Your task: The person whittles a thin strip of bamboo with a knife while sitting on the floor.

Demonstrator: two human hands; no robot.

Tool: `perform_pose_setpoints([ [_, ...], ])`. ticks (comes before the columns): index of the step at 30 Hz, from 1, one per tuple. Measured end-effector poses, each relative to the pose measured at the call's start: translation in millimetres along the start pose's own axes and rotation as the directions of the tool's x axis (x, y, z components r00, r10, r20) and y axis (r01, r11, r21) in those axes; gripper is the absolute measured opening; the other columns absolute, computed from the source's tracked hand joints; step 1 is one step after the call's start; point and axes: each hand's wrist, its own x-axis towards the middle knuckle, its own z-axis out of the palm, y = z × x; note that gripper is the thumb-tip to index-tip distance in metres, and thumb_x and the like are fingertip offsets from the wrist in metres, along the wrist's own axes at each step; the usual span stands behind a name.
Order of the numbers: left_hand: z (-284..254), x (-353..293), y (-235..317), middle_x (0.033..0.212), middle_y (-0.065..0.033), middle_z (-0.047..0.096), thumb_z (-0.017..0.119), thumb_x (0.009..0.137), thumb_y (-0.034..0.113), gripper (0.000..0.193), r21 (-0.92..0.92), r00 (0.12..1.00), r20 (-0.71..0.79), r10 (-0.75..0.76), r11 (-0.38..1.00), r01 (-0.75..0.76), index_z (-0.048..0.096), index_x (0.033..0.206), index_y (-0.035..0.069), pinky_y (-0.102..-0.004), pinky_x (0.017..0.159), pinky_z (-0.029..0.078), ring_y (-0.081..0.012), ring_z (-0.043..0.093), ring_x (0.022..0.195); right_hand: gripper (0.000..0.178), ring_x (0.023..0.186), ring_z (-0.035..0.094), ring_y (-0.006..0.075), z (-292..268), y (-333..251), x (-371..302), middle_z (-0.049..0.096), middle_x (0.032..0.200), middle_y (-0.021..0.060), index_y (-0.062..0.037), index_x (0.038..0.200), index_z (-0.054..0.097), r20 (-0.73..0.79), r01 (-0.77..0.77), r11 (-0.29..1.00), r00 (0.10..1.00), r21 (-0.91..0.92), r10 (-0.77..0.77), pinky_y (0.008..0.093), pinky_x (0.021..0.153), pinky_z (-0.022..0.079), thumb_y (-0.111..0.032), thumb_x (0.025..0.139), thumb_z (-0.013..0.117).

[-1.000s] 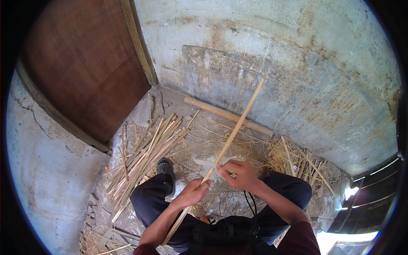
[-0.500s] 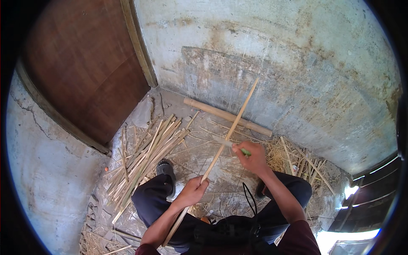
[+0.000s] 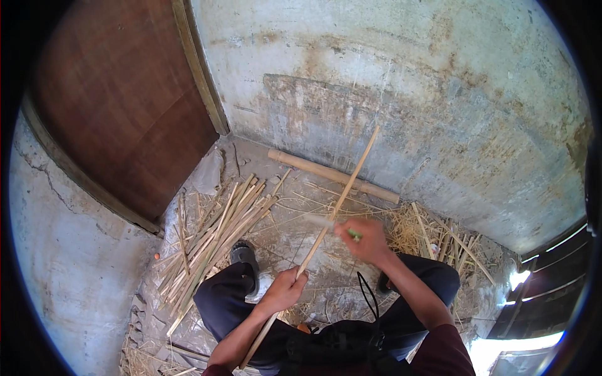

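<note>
A long, pale bamboo strip (image 3: 352, 177) slants up from under my left forearm toward the wall. My left hand (image 3: 285, 290) is closed round its lower part, over my left thigh. In my right hand (image 3: 365, 240) is a knife (image 3: 318, 220) with a green handle, its grip mostly covered by my fingers. The knife's blade, a little smeared by motion, lies across the strip around mid-length and points left. The strip's far end rises free above the floor.
Many split bamboo strips (image 3: 219, 235) lie piled on the floor at left. A thick bamboo pole (image 3: 332, 175) rests along the wall foot. Curly shavings (image 3: 406, 229) and more strips (image 3: 454, 247) lie at right. A brown door (image 3: 119, 94) stands at far left.
My right hand and the knife have come slightly nearer to me along the strip. The strip's far end sits a little lower, and my left hand keeps its grip.
</note>
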Motion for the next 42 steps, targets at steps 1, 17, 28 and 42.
perform_pose_setpoints([
  [1, 1, -2, 0, 0.073, -0.0260, 0.060, 0.055, 0.110, 0.027, 0.036, -0.001, 1.000, 0.007, 0.000, 1.000, 0.000, 0.060, 0.096, -0.006, -0.0516, 0.068, 0.048, -0.0421, 0.064, 0.070, 0.005, 0.085, 0.081, 0.0271, -3, 10, 4, 0.082, 0.094, 0.0107, -0.0032, 0.096, 0.078, -0.002, -0.006, 1.000, 1.000, -0.002, 0.006, 0.0352, 0.072, 0.061, -0.008, 0.095, 0.080],
  [17, 17, -45, -11, 0.073, -0.0248, 0.061, 0.055, 0.110, 0.024, 0.031, 0.073, 0.989, 0.110, -0.095, 0.994, 0.087, 0.062, 0.098, -0.004, -0.0504, 0.071, 0.050, -0.0381, 0.067, 0.071, 0.017, 0.065, 0.047, 0.0076, -65, 120, 40, 0.065, 0.071, -0.0018, -0.0023, 0.099, 0.072, -0.341, -0.314, 0.949, 0.895, -0.023, 0.288, 0.0312, 0.060, 0.039, -0.019, 0.105, 0.073],
  [28, -5, -39, 13, 0.063, 0.0069, 0.037, 0.053, 0.111, 0.033, 0.031, -0.514, 0.833, 0.527, -0.170, 0.717, 0.472, 0.055, 0.089, 0.010, -0.0259, 0.043, 0.027, -0.0055, 0.034, 0.047, 0.019, 0.056, 0.038, 0.0025, -109, 70, 38, 0.058, 0.073, -0.0042, -0.0128, 0.117, 0.064, -0.293, -0.262, 0.612, 0.696, 0.747, 0.655, 0.0245, 0.051, 0.029, -0.030, 0.109, 0.068],
  [42, 1, -8, 60, 0.077, -0.0182, 0.065, 0.058, 0.108, 0.027, 0.032, 0.330, 0.977, -0.164, 0.139, 0.941, -0.078, 0.062, 0.106, -0.004, -0.0487, 0.066, 0.051, -0.0352, 0.064, 0.065, 0.023, 0.066, 0.066, 0.0251, -107, -2, 2, 0.066, 0.073, 0.0101, -0.0114, 0.124, 0.061, 0.039, -0.020, 0.999, 0.999, -0.039, 0.021, 0.0425, 0.061, 0.047, -0.027, 0.108, 0.066],
])
